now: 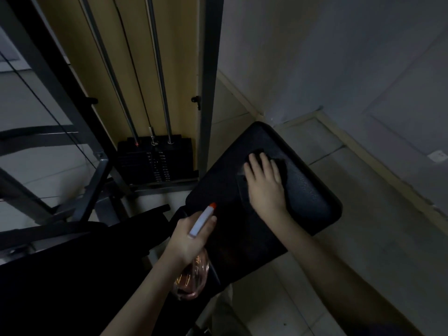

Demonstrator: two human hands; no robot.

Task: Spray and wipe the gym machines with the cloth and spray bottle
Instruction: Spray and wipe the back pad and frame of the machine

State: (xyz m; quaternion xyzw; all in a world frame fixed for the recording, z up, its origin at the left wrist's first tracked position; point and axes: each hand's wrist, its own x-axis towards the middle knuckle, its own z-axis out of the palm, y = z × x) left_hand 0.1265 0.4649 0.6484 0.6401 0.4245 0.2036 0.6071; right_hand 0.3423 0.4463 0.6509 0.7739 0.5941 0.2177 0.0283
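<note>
While pressing cloth (280,164) on pad (312,200) with flat right hand (265,187), gripping bottle (196,277) in left hand (191,241), likely risking unpinched cloth slipping.

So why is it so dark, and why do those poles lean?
Head view: the light is dim, so the black cloth under the right hand nearly vanishes against the black seat pad; the wide-angle lens slants the guide rods; the spray bottle shows orange glints.
</note>
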